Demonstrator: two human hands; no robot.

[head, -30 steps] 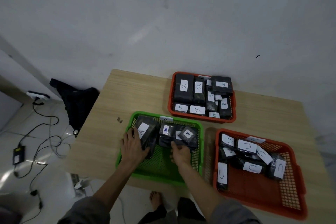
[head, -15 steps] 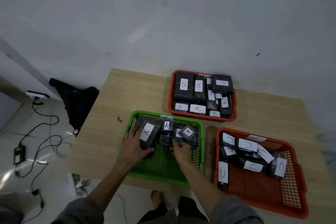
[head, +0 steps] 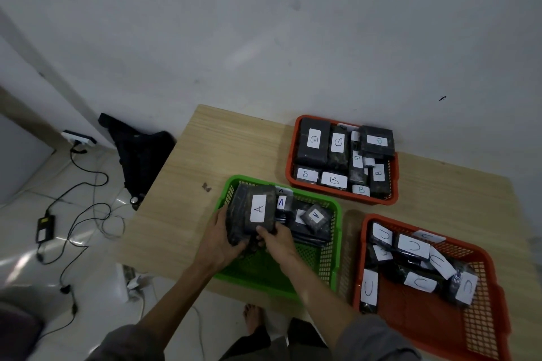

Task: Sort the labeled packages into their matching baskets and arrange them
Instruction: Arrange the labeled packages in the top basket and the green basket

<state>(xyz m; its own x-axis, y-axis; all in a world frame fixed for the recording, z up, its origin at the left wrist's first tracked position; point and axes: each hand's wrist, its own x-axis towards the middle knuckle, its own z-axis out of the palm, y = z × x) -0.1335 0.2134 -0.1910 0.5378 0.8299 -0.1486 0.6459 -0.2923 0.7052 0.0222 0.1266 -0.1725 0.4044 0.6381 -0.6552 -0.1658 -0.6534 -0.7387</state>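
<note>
So the green basket [head: 337, 231] sits at the near edge of the wooden table [head: 181, 214], its front rim hanging right about at the table's lip, with a good stretch of bare tabletop to the left of it and behind it toward the wall. To the right of the green basket, just beside it, is an orange basket [head: 484, 302] full of C-labeled packages, and behind the green basket, slightly right, is another orange basket [head: 290, 161] packed with B-labeled ones. The near half of the green basket is bare mesh, so there's room in there. The big A package [head: 252, 214] is a dark plastic-wrapped block with a white label and a handwritten A, tilted up over the left rear part of the green basket. The left hand [head: 218, 239] grips its left side and lower corner, fingers wrapped around it, and the right hand [head: 277, 240] pinches its near right corner, so both hands are closed on it. Behind and right of it in the green basket are a couple more A-labeled packages [head: 315, 215]. Compared to half a second back, the big package has come up off the pile and the right hand has slid over from the packages on the right to help hold it.
</note>
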